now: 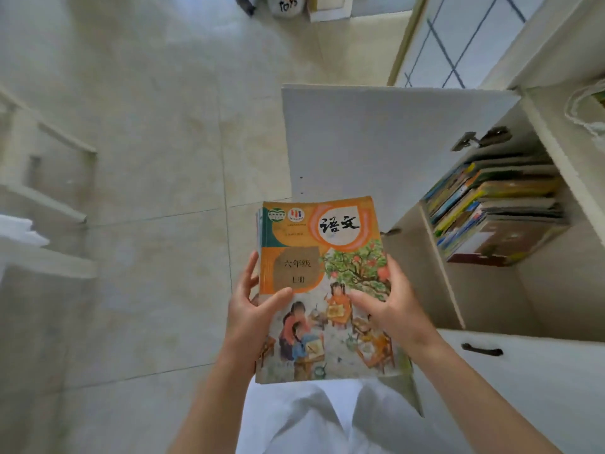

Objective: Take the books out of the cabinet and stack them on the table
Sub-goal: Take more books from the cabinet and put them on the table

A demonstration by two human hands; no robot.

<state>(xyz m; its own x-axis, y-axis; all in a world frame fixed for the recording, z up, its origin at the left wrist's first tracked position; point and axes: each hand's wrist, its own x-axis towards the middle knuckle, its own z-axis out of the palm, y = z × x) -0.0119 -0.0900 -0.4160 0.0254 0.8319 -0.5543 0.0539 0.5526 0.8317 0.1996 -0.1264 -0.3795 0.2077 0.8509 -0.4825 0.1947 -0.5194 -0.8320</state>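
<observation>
I hold a small stack of books [327,250] in front of me; the top one has an orange cover with an apple tree and children at desks. My left hand [252,309] grips the stack's left edge, thumb on the cover. My right hand [389,303] grips the right edge, thumb on the cover too. To the right, the white cabinet [438,290] stands with its door [376,142] swung open. Inside it, a pile of several more books [494,211] lies flat on a shelf.
Beige tiled floor [157,158] spreads to the left and ahead. A white piece of furniture with rails [42,198] stands at the left edge. A closed drawer with a dark handle [481,349] sits below the open compartment. A bag and boxes [288,6] lie far ahead.
</observation>
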